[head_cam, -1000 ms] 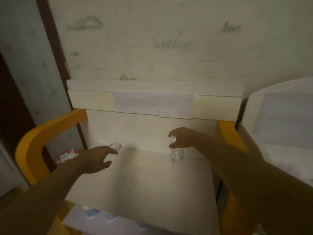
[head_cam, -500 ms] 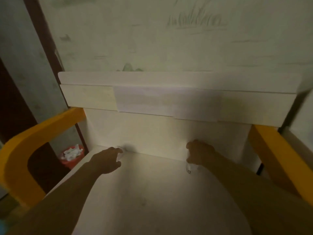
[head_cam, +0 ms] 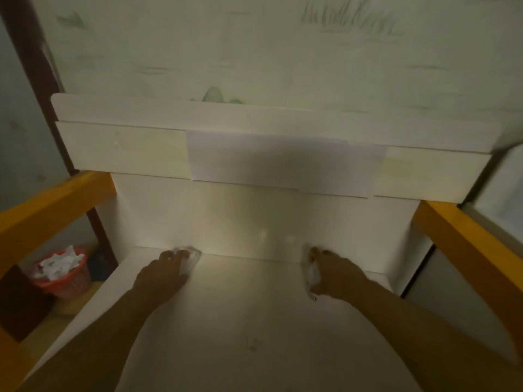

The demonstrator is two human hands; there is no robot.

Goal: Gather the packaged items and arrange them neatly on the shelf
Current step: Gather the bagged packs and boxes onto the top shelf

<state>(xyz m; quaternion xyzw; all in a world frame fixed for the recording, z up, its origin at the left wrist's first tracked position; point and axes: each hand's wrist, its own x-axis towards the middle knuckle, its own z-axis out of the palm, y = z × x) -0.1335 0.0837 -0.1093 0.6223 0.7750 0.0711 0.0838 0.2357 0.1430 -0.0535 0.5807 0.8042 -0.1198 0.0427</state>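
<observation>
Both hands reach to the back of a smooth, matte white shelf (head_cam: 254, 321), where its flat board meets the upright white back panel (head_cam: 254, 216). The left hand (head_cam: 161, 278) lies palm down at about 9 o'clock from the shelf's middle, fingers bent over a small clear, crinkly packet (head_cam: 192, 257) that pokes out past the fingertips, touching the back panel's foot. The fingers rest on it; whether they pinch it cannot be told in the blur. The right hand (head_cam: 335, 274), at about 3 o'clock, curls round a second clear packet (head_cam: 311, 274), a glossy, wrinkled film standing on edge along the thumb side of the hand, its lower end reaching down to the board. The two packets are well apart, both in the rear row of the shelf.

Above, at 12 o'clock, a long pale board (head_cam: 271, 154) runs crosswise with a flat sheet of paper (head_cam: 283, 165) stuck over its middle. Thick yellow painted rails (head_cam: 53, 202), square in section, flank the shelf at both sides. At 8 o'clock, lower down, a red mesh basket (head_cam: 63, 281) holds crumpled white paper. The wall (head_cam: 283, 52) behind is pale with faint green scribbles.
</observation>
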